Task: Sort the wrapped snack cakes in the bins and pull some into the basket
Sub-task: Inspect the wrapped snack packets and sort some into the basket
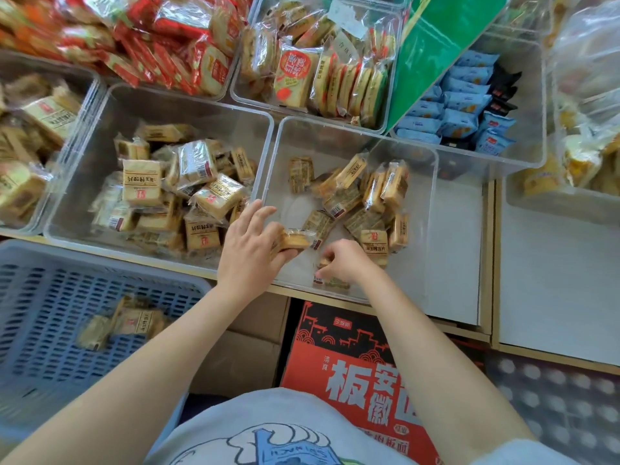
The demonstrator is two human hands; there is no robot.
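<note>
Two clear plastic bins sit side by side on the shelf. The left bin (84, 169) holds a heap of tan wrapped snack cakes (142, 182). The right bin (432, 203) holds several more cakes (369, 193), mostly toward its right side. My left hand (246, 250) reaches over the right bin's near left corner and grips one wrapped cake (293, 239). My right hand (344, 261) is inside the same bin at its near edge, fingers curled on a small wrapped cake (330, 281). The blue slotted basket (43, 297) at lower left has a few cakes (134, 322) in it.
More clear bins stand behind: red packs (161, 38), orange-labelled cakes (298, 75), blue packets (459, 105). A green sheet (432, 45) leans between bins. Below the shelf sit a red printed carton (349, 370) and a brown carton (241, 357). White shelf boards (553, 263) lie right.
</note>
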